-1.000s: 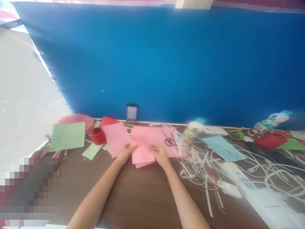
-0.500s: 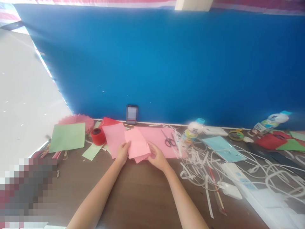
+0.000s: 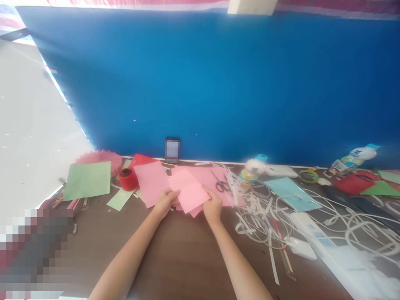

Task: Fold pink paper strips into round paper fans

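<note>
Past the red roll (image 3: 128,180), the left hand (image 3: 168,202) has its fingers curled nearly closed on the left edge of the pink paper (image 3: 188,191). That paper, held over a larger pink sheet (image 3: 213,174), has swung since half a second ago, a corner now pointing toward the person; the handling looks like turning, not setting down. The right hand (image 3: 213,206), now closed, pinches its right corner, thumb on top. Scissors (image 3: 222,186) lie just beyond, untouched.

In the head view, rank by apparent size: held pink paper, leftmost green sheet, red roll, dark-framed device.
1. Leftmost green sheet
2. Held pink paper
3. Red roll and dark-framed device: too alike to rank
</note>
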The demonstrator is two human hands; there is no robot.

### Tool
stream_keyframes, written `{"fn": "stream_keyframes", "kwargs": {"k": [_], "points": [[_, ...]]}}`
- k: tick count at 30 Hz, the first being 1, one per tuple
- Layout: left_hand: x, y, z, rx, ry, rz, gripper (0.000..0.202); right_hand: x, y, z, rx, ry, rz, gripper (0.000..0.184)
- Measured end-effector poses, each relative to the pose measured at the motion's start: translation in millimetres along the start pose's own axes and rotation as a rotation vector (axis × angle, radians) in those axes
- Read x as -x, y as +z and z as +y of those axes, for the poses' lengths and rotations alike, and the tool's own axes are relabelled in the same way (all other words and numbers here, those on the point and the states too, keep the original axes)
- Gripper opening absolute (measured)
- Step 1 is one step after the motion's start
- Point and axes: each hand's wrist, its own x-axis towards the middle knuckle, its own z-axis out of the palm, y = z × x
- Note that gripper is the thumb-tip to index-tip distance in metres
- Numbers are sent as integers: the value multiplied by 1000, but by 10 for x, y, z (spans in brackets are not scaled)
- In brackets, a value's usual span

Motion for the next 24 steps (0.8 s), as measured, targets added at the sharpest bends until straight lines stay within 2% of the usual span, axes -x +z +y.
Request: {"fn": "stream_keyframes", "kwargs": {"k": [2, 7, 10, 13, 18, 24], "points": [[-23, -24, -13, 52, 12, 11, 31, -5, 1, -49, -47, 50, 34, 44], [-60, -49, -40, 61, -1, -36, 28, -42, -10, -94, -78, 57, -110, 37], [-80, -50, -67, 19, 20, -25, 31, -65, 6, -63, -142, 129, -117, 33], [-110, -71, -93, 16, 57, 39, 29, -92, 28, 2, -258, 243, -95, 30], [-144, -126, -79, 34, 112, 149, 30, -125, 30, 69, -497, 272, -155, 35], [-131, -130, -28, -9, 139, 169, 33, -130, 21, 51, -312, 324, -173, 34]]}}
